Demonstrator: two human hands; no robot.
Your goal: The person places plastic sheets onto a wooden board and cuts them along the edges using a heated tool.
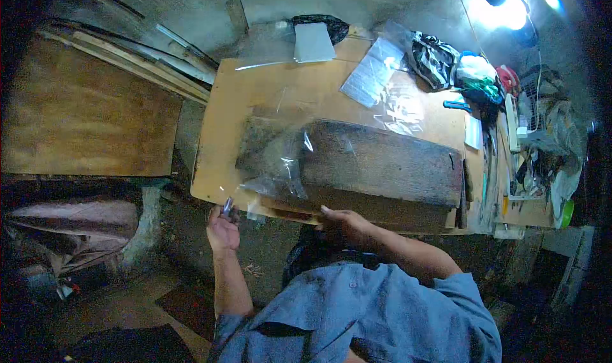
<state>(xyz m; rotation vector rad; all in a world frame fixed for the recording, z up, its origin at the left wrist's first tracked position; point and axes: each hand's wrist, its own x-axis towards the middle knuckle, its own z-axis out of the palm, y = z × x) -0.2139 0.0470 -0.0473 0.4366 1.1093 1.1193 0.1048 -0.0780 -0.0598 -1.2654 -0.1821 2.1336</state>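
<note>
My left hand is closed on a small shiny object at the table's front left edge; its exact kind is unclear. Beside the front edge, my right hand has its thumb extended, and its other fingers are lost in shadow. Clear plastic film lies crumpled between and beyond my hands, over the left part of a dark, worn wooden board. That board rests lengthwise on the light wooden table.
White sheets and flat clear plastic packs lie at the back. A striped bag, a blue-handled tool and a wire-grilled fan are on the right. Another wooden surface stands at the left.
</note>
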